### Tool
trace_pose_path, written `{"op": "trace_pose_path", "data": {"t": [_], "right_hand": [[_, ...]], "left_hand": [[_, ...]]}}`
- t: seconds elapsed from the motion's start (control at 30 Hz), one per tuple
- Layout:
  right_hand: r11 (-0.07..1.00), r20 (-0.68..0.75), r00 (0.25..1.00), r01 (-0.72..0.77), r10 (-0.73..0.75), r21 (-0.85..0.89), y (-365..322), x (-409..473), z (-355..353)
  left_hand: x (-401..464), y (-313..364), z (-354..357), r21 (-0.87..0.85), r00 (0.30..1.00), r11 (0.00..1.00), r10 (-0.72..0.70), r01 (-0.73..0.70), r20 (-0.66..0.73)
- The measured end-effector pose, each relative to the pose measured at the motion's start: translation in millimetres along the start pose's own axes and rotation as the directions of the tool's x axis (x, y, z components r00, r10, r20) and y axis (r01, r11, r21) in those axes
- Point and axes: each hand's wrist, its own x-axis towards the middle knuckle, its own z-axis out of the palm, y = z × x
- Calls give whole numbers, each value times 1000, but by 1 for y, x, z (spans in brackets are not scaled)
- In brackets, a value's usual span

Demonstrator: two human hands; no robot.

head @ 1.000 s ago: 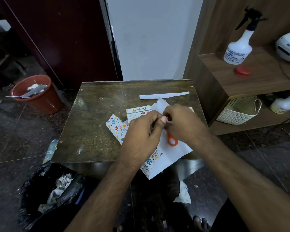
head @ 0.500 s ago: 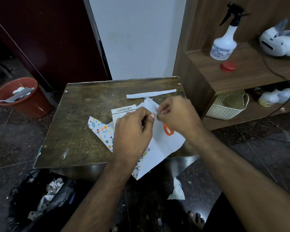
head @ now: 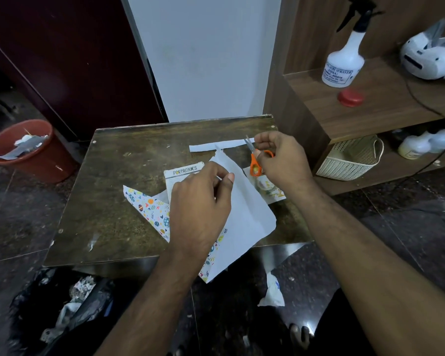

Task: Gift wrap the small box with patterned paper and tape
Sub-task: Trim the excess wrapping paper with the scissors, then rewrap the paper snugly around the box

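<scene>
The wrapping looks barely begun: the small box (head: 181, 176), printed PORTRONICS, lies bare on the wooden table (head: 108, 201) with no paper folded round it and no tape on it that shows. The patterned paper (head: 244, 214) lies half under the box and spreads toward the person from it, white side up, one printed corner poking out left of the box. A cut white strip (head: 216, 146) lies beyond the box. Folding, taping and finishing all seem left to do. The left hand (head: 201, 201) hovers over the box's near end, fingers curled and pinching the paper's edge. The right hand (head: 280, 160), right of the box, grips orange-handled scissors (head: 256, 160), blades pointing away.
</scene>
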Motion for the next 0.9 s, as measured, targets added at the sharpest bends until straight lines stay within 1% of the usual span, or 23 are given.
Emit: {"op": "trace_pose_path", "data": {"t": [0.13,0.23,0.3,0.37,0.43,0.53,0.6,0.77,0.83,0.87,0.9], "right_hand": [[1000,9,1000,27,-27,-3,-3,0,1],[990,33,998,50,-46,-132,1,2,3],[961,69,987,156,-144,-229,-7,-6,15],[927,47,972,235,-231,-294,-7,-9,16],[910,42,960,275,-276,-311,-8,-14,17],[907,123,952,304,-279,-291,-17,-23,20],[896,166,947,316,-277,-311,-23,-30,20],[911,246,938,309,-245,-273,-31,-43,20],[909,247,937,314,-249,-274,-33,-46,21],[890,239,932,339,-274,-304,-35,-48,21],[847,215,917,394,-336,-357,-39,-51,21]], "left_hand": [[0,-4,1,-25,1000,1000,0,1,15],[1,-1,2,-82,999,996,-14,17,37],[-3,-4,-11,-120,999,992,-30,33,31],[-2,0,-12,-171,997,984,-49,59,60],[-2,3,-13,-240,995,966,-77,91,69],[-3,6,-22,-343,994,933,-95,109,59],[-5,5,-27,-380,996,921,-82,91,40],[-10,3,-35,-342,999,939,-49,39,-20],[-12,0,-39,-307,995,951,-61,33,-84],[-12,-2,-41,-278,989,960,-63,24,-132],[-12,-5,-44,-239,981,971,-65,19,-185]]}}
